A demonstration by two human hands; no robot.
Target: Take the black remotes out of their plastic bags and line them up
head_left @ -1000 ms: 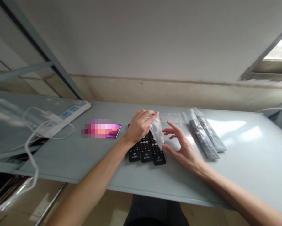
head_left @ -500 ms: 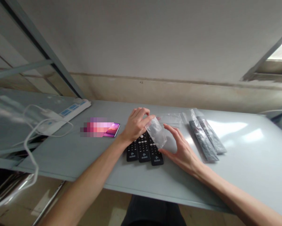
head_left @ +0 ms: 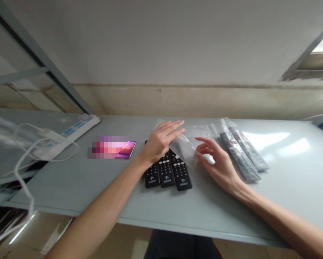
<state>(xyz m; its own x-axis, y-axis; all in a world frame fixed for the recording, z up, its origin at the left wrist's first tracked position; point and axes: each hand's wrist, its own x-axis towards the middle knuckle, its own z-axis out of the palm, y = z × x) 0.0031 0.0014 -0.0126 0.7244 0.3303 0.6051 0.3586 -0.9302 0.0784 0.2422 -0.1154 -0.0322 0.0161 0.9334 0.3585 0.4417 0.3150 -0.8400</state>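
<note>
Clear plastic bag (head_left: 183, 148), thin, limp and probably slippery, lay over the far ends of three black remote controls (head_left: 167, 171) mid-tabletop, pressed under the flat, open left hand (head_left: 161, 141) while the loosely open right hand (head_left: 217, 162) touched its near edge; best pinched at its open mouth.

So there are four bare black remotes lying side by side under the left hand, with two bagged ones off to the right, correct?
Not quite. The head view shows three bare black remotes side by side, not four. The left hand does lie over their far ends, touching a clear plastic bag, and two bagged remotes lie to the right, beyond the right hand.
</note>
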